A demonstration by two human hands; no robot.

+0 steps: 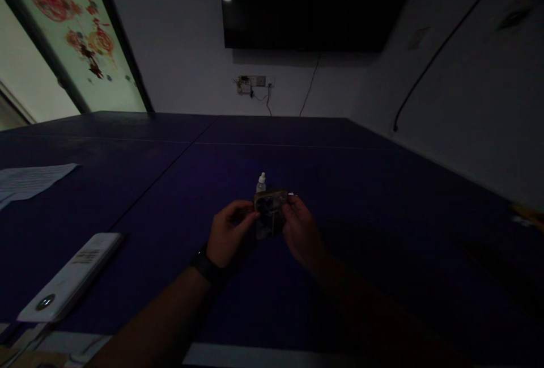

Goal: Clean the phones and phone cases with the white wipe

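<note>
Between my two hands stands a smartphone [266,221], tilted up above the blue table, its back with large camera lenses turned toward me. My left hand [229,231], with a black watch on the wrist, pinches the phone's left edge between thumb and fingers. On the opposite edge, my right hand [301,229] grips with its thumb against the back. Just behind the phone is a small white-capped dropper bottle [261,182], its lower part hidden. A small white bit [291,194] shows past the phone's upper right corner; I cannot make out what it is.
The dim room has a blue table [340,186] with a seam. A white power bank [72,277] with a cable lies at left front, printed papers [34,181] farther left. A yellowish object [527,215] sits at the right edge. A television [314,5] hangs on the far wall.
</note>
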